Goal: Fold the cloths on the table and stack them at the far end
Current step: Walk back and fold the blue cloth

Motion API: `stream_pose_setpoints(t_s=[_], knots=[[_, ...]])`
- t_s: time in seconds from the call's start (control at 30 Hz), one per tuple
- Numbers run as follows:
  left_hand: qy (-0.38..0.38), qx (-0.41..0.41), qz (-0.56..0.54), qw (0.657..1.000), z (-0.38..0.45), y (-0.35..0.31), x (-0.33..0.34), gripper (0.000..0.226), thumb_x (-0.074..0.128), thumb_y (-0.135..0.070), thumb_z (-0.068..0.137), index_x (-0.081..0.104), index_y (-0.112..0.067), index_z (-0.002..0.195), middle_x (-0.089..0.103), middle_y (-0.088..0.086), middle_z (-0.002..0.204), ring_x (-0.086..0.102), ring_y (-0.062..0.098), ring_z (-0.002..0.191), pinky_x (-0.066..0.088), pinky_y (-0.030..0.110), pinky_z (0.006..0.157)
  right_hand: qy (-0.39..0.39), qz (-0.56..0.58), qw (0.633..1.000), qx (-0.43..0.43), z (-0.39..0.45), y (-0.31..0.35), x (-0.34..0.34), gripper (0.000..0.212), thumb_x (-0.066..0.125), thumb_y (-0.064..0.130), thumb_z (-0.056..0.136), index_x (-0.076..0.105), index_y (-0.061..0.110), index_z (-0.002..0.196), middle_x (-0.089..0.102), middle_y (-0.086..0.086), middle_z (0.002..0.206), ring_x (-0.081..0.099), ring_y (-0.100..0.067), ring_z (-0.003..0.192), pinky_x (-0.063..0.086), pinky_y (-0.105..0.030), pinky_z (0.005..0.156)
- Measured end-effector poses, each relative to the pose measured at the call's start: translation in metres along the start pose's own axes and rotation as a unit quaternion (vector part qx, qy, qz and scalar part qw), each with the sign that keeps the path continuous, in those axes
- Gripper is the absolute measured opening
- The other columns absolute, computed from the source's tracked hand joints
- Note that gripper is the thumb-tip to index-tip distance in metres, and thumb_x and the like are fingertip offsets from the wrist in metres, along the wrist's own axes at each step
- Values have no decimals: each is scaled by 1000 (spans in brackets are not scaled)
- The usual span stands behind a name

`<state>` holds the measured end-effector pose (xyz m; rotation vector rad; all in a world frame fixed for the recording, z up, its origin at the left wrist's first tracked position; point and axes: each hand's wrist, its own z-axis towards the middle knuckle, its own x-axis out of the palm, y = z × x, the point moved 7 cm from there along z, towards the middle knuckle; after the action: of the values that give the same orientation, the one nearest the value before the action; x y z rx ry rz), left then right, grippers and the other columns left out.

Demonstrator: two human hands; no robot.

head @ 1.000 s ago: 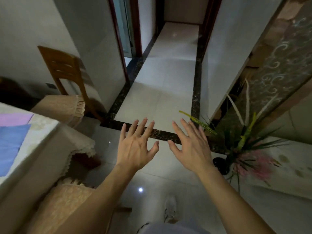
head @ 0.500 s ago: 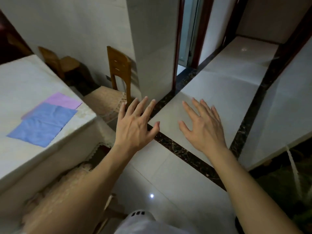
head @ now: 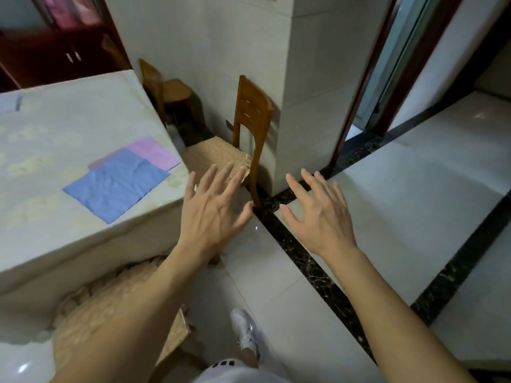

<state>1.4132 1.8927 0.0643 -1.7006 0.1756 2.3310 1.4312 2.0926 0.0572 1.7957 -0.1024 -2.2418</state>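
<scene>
A blue cloth (head: 116,185) lies flat near the right corner of the table (head: 55,134), partly covering a pink cloth (head: 154,152) behind it. A pale folded cloth (head: 9,104) shows at the table's far left edge. My left hand (head: 214,210) hovers with fingers spread just off the table's right corner, holding nothing. My right hand (head: 318,214) is also spread and empty, out over the tiled floor to the right.
A wooden chair (head: 243,139) with a woven seat cover stands by the white pillar (head: 276,78) right of the table. Another covered chair (head: 119,305) sits under the table's near edge. A dark cabinet (head: 55,53) stands behind the table. A doorway (head: 387,64) opens at the right.
The view has swung left, so the table and its cloths have come further into view. Both hands stay spread and empty, now closer to the table's corner.
</scene>
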Motion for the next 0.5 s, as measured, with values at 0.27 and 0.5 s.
stream_pose_setpoints(t_s=[0.27, 0.5], knots=[[3, -77, -16, 997, 63, 81, 37, 70, 28, -64, 92, 27, -31, 154, 34, 0, 159, 30, 25, 147, 21, 57, 119, 26, 7, 997, -69, 121, 45, 47, 66, 37, 58, 94, 31, 32, 154, 33, -7, 161, 25, -26, 150, 16, -50, 121], [13, -147, -10, 989, 105, 163, 63, 69, 29, -64, 92, 27, -34, 154, 34, -3, 159, 30, 23, 147, 17, 53, 121, 63, 18, 989, -131, 226, 101, 97, 67, 36, 61, 96, 25, 35, 156, 27, -4, 163, 21, -25, 151, 14, -51, 123]])
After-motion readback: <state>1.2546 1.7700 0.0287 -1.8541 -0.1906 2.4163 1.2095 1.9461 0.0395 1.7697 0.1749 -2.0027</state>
